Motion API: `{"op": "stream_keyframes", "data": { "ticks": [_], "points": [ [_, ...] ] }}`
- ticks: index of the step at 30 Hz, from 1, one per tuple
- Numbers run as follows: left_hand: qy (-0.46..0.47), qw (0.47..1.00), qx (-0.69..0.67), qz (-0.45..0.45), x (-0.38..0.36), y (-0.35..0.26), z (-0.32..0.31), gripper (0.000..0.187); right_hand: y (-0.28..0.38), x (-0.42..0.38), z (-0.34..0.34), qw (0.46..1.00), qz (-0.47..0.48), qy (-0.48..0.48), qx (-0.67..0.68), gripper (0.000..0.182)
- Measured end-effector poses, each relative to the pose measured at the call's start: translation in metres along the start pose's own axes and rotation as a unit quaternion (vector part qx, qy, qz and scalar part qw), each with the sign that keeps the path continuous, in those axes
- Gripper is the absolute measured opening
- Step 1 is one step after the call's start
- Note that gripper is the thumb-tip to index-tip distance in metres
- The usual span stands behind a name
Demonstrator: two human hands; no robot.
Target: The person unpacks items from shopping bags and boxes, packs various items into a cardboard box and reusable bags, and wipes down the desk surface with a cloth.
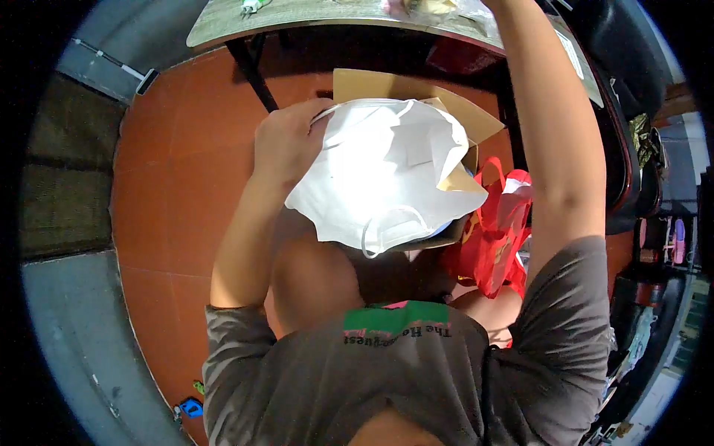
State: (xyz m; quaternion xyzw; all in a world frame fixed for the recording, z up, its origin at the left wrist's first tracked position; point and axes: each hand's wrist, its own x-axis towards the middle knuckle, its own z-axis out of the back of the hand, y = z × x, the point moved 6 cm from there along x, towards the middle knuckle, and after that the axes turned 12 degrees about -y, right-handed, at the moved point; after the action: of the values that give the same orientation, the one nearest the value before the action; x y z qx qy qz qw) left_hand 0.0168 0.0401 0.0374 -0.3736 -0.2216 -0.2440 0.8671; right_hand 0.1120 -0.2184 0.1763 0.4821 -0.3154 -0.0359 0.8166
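A white bag (439,137) with thin loop handles gapes open in front of me, its inside brightly lit. My left hand (294,137) is closed on the bag's left rim, close to one handle. Behind and beneath the bag stands an open cardboard box (416,88), mostly covered by it. My right arm stretches up past the table (312,22), and the hand itself lies beyond the top edge of the view. Nearest to that wrist is some clear plastic wrapping (476,13) on the tabletop.
A red bag (494,245) with handles rests against the box, by my right leg. On the table's left lies a small white-and-green item (253,6). Black chairs (625,52) stand at the right. A blue object (191,406) lies on the floor.
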Motion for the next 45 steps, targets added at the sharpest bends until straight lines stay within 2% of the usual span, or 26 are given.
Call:
{"op": "stream_keyframes", "data": {
  "ticks": [1, 2, 3, 4, 5, 7, 11, 12, 14, 15, 16, 19, 22, 28, 31, 34, 37, 40, 41, 43, 45],
  "points": [
    [-0.002, 1.0, 0.001, -0.002, 0.0, 0.002, -0.001, 0.015, 0.013, -0.03, 0.001, 0.989, 0.037, 0.132, 0.059, 0.029],
    [0.0, 1.0, 0.004, 0.003, -0.001, 0.002, -0.001, 0.015, 0.022, -0.067, 0.011, 0.99, 0.052, 0.131, -0.022, 0.017],
    [0.0, 1.0, 0.006, 0.007, -0.001, 0.001, -0.002, 0.016, 0.025, -0.104, 0.013, 0.963, -0.098, 0.249, -0.041, 0.026],
    [0.002, 1.0, 0.008, 0.01, -0.001, 0.001, -0.003, 0.016, 0.027, -0.106, 0.015, 0.968, 0.066, 0.224, -0.094, 0.025],
    [0.008, 1.0, 0.008, 0.013, -0.001, 0.002, -0.005, 0.016, 0.009, -0.129, 0.019, 0.967, 0.03, 0.222, -0.118, 0.029],
    [0.017, 1.0, 0.006, 0.013, 0.001, 0.002, -0.009, 0.017, 0.005, -0.159, 0.034, 0.976, 0.045, 0.162, -0.141, 0.031],
    [0.015, 0.999, 0.041, 0.013, 0.005, 0.01, -0.015, 0.018, -0.011, -0.17, 0.063, 0.986, 0.023, 0.055, -0.156, 0.032],
    [0.011, 0.999, 0.05, 0.011, 0.007, 0.011, -0.015, 0.018, -0.017, -0.176, 0.064, 0.988, -0.016, 0.064, -0.141, 0.038],
    [0.015, 0.997, 0.069, 0.02, 0.01, 0.012, -0.015, 0.02, -0.022, -0.193, 0.059, 0.974, -0.016, 0.094, -0.207, 0.051],
    [0.022, 0.996, 0.079, 0.03, 0.013, 0.012, -0.014, 0.022, -0.025, -0.201, 0.054, 0.962, 0.03, 0.106, -0.248, 0.068],
    [0.03, 0.995, 0.089, 0.041, 0.013, 0.013, -0.014, 0.023, -0.027, -0.212, 0.048, 0.945, 0.031, 0.132, -0.297, 0.084],
    [0.035, 0.994, 0.096, 0.04, 0.018, 0.016, -0.017, 0.026, -0.04, -0.227, 0.031, 0.914, -0.012, 0.197, -0.355, 0.098],
    [0.038, 0.994, 0.084, 0.065, 0.02, 0.021, -0.019, 0.022, -0.042, -0.226, 0.029, 0.923, 0.015, 0.167, -0.347, 0.098],
    [0.042, 0.994, 0.068, 0.076, 0.023, 0.028, -0.024, 0.025, -0.048, -0.223, 0.034, 0.935, 0.033, 0.154, -0.317, 0.08],
    [0.045, 0.993, 0.071, 0.083, 0.024, 0.026, -0.021, 0.026, -0.061, -0.22, 0.035, 0.933, 0.012, 0.163, -0.321, 0.072],
    [0.075, 0.989, 0.098, 0.078, 0.022, 0.021, -0.015, 0.028, -0.053, -0.218, 0.04, 0.928, 0.02, 0.161, -0.336, 0.065],
    [0.147, 0.981, 0.118, 0.055, 0.009, 0.014, -0.006, 0.034, -0.042, -0.22, 0.045, 0.926, 0.067, 0.149, -0.34, 0.062],
    [0.283, 0.927, 0.246, 0.029, -0.016, 0.002, 0.006, 0.037, -0.044, -0.234, 0.053, 0.928, 0.079, 0.149, -0.331, 0.062],
    [0.297, 0.921, 0.251, -0.013, -0.025, -0.003, 0.01, 0.033, -0.048, -0.241, 0.054, 0.927, 0.052, 0.155, -0.336, 0.065],
    [0.27, 0.935, 0.229, -0.006, -0.044, 0.006, 0.004, 0.033, -0.054, -0.255, 0.055, 0.924, 0.002, 0.166, -0.346, 0.073],
    [0.249, 0.943, 0.221, 0.003, -0.056, 0.008, 0.005, 0.031, -0.048, -0.267, 0.051, 0.923, -0.01, 0.148, -0.355, 0.084]
  ]
}}
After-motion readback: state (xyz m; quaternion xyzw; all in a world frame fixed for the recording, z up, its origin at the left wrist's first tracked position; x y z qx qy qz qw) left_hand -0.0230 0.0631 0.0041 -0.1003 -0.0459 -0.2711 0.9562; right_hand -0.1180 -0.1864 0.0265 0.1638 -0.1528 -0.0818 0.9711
